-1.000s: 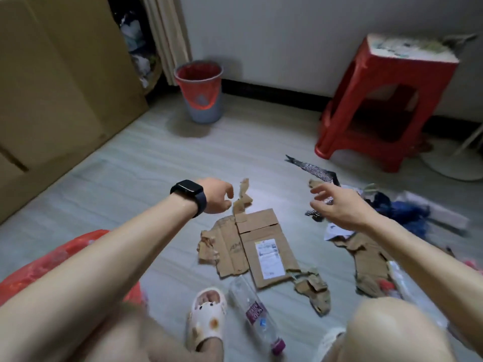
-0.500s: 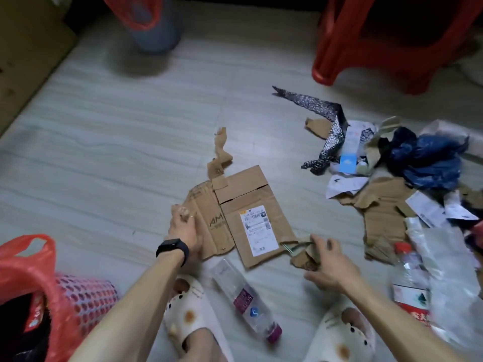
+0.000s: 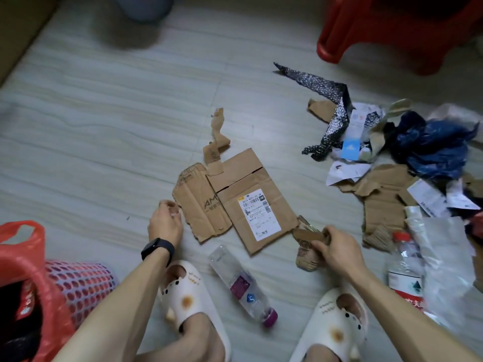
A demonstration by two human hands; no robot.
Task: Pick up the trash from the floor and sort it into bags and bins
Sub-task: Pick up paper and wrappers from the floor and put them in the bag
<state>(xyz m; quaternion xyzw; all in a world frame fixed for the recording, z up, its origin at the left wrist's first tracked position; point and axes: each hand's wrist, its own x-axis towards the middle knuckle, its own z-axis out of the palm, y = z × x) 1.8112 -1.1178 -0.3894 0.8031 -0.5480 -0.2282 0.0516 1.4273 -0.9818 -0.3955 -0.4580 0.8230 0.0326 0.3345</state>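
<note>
Cardboard (image 3: 230,194) lies flattened on the floor at centre. Its labelled panel runs from far left to near right, and a torn strip points away at its far end. My left hand (image 3: 164,226) sits at the sheet's left edge with fingers curled; I cannot tell whether it grips the sheet. My right hand (image 3: 337,248) clutches a crumpled scrap (image 3: 304,254) at the sheet's near right corner. At near left, a mesh basket (image 3: 78,283) lined with a red bag (image 3: 23,257) holds something dark. A clear bottle (image 3: 243,283) lies between my slippers (image 3: 183,293), its cap pointing near and right.
</note>
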